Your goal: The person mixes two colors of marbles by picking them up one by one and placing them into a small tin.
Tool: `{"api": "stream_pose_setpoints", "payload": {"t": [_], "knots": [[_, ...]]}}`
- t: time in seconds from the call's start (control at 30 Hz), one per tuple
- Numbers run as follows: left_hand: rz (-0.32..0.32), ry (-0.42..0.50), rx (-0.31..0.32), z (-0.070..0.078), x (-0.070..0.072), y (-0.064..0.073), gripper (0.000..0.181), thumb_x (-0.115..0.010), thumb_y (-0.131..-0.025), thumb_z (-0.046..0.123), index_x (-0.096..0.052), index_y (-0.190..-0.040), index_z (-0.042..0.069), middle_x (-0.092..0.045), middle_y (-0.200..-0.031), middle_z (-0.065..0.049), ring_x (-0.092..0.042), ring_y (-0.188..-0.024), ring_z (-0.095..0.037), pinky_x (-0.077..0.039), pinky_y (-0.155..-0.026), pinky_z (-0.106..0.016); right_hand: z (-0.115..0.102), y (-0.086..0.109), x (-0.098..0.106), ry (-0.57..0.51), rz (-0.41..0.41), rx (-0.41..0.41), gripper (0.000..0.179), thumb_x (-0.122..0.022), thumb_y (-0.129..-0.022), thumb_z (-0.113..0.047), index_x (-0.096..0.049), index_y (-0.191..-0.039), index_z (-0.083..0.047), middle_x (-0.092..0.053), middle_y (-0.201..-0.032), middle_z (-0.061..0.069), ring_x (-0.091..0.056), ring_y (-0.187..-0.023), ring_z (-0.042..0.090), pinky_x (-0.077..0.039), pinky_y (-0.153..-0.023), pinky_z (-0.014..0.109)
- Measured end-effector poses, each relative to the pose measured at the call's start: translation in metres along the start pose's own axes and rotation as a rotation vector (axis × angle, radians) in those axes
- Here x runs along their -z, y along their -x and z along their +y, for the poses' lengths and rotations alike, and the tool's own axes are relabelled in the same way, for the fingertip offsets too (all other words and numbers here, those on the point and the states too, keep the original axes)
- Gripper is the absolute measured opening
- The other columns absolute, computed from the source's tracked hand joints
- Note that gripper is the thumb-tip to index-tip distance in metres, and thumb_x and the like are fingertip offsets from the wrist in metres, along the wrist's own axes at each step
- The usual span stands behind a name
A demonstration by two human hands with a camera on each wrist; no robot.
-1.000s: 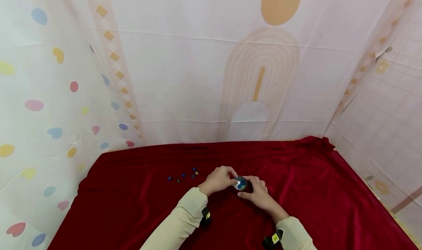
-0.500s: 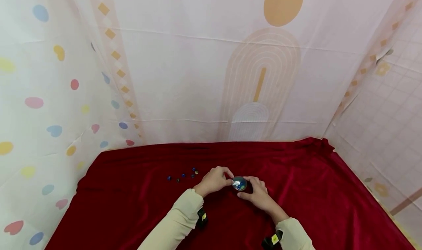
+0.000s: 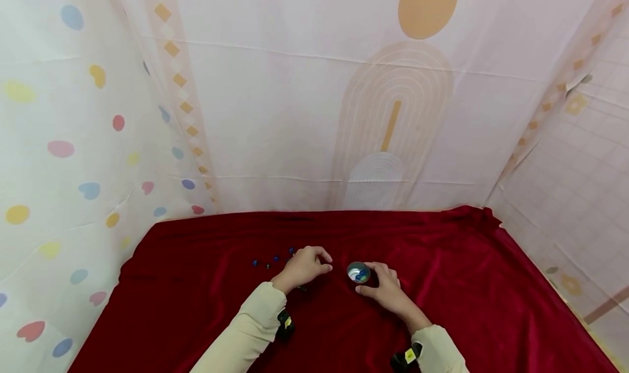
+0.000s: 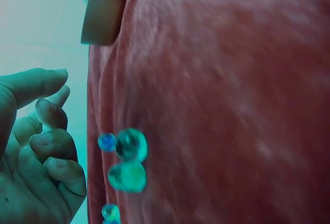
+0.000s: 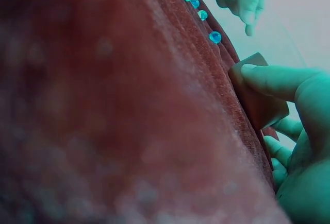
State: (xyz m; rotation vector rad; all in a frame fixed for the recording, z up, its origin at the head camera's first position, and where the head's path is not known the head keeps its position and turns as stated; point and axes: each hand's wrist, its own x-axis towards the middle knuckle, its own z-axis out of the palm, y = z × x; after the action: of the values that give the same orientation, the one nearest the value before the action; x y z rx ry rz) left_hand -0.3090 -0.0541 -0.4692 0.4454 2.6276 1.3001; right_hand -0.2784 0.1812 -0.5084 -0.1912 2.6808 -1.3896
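My left hand [image 3: 302,266] hovers over the red cloth with its fingers loosely curled and nothing between them. It is next to several glass marbles [image 3: 276,258], some of which it hides in the head view. Blue and green marbles [image 4: 130,176] also show close by the hand in the left wrist view. My right hand [image 3: 388,290] holds a small round metal cup [image 3: 349,270] by its side, thumb and fingers on opposite walls. Bluish marbles lie inside the cup. In the right wrist view the thumb presses the smooth wall of the cup [image 5: 260,100], which stands on the cloth.
A wrinkled dark red cloth [image 3: 467,296] covers the table. Patterned curtains [image 3: 265,116] hang behind and at both sides. Black wrist cameras [image 3: 285,325] sit on both forearms.
My left hand has drawn away from the cup to the left, toward the loose marbles. My right hand keeps its grip on the cup in nearly the same place.
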Motion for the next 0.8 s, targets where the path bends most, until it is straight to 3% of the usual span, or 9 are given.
{"api": "stream_pose_setpoints", "payload": {"t": [0.47,0.8], "knots": [[0.073,0.013,0.037,-0.026,0.031,0.014,0.011,-0.068,-0.089,0.014,-0.070,-0.097,0.007,-0.050,-0.060,0.000,-0.044,-0.053,-0.012,-0.039,-0.052,-0.026,0.000,-0.003,-0.002,0.011,-0.005,0.020,0.060,-0.077,-0.080,-0.024,-0.051,-0.132,-0.008,-0.043,-0.140,0.017,-0.024,-0.132,0.038,-0.016,-0.105,0.058],[0.108,0.036,0.092,-0.045,0.042,0.027,0.011,-0.067,-0.089,0.013,-0.069,-0.098,0.006,-0.047,-0.058,0.000,-0.040,-0.052,-0.013,-0.037,-0.053,-0.026,0.003,-0.004,0.002,0.013,-0.011,0.011,0.059,-0.076,-0.081,-0.025,-0.051,-0.133,-0.009,-0.043,-0.140,0.015,-0.024,-0.132,0.036,-0.017,-0.105,0.058]]}}
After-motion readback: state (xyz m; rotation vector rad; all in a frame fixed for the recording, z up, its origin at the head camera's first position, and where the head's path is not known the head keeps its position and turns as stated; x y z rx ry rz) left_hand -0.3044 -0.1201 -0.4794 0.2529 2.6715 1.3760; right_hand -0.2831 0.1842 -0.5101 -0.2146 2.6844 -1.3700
